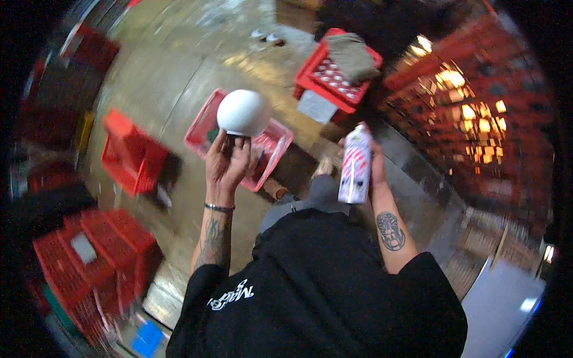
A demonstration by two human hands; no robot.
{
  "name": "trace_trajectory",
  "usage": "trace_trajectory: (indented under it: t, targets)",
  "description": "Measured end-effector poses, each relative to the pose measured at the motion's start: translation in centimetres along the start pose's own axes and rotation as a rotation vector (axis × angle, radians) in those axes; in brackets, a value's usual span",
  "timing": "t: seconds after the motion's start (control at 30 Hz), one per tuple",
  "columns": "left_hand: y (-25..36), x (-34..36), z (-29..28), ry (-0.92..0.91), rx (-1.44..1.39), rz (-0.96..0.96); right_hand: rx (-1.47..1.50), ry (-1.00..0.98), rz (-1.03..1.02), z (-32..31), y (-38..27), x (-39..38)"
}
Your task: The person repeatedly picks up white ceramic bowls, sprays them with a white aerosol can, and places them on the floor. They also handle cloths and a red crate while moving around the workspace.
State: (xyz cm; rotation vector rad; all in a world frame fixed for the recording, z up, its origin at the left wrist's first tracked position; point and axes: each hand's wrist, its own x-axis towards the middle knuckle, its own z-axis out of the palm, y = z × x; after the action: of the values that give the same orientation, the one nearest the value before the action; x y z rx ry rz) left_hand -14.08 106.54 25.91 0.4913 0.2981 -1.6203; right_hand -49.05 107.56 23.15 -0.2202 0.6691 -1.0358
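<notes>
My left hand (227, 164), palm up, holds a smooth white ball (243, 110) raised on its fingertips, with a short dark part at the ball's underside. Behind and below it a pink-red plastic tub (277, 152) sits on the floor, with contents I cannot make out. My right hand (375, 167) is wrapped round a white spray can (357, 164) with red stripes, held upright to the right of the tub.
A red crate (301, 71) holds several white round things, partly under a grey cloth (351, 56). A red bin (134, 164) stands left. Stacked red crates (95, 268) are lower left, red lattice stacks (513, 95) line the right, and a pale board (495, 298) is lower right.
</notes>
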Motion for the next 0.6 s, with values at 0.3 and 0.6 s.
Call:
trace_trajectory:
  t: [0.3, 0.6]
  targets:
    - [-12.1, -2.5, 1.5, -0.315, 0.014, -0.457, 0.286, 0.322, -0.776, -8.9, -3.8, -18.9]
    - [-27.8, -11.2, 2.0, -0.556, 0.15, -0.706, 0.484, 0.212, -1.226, -19.1, 0.5, -41.7]
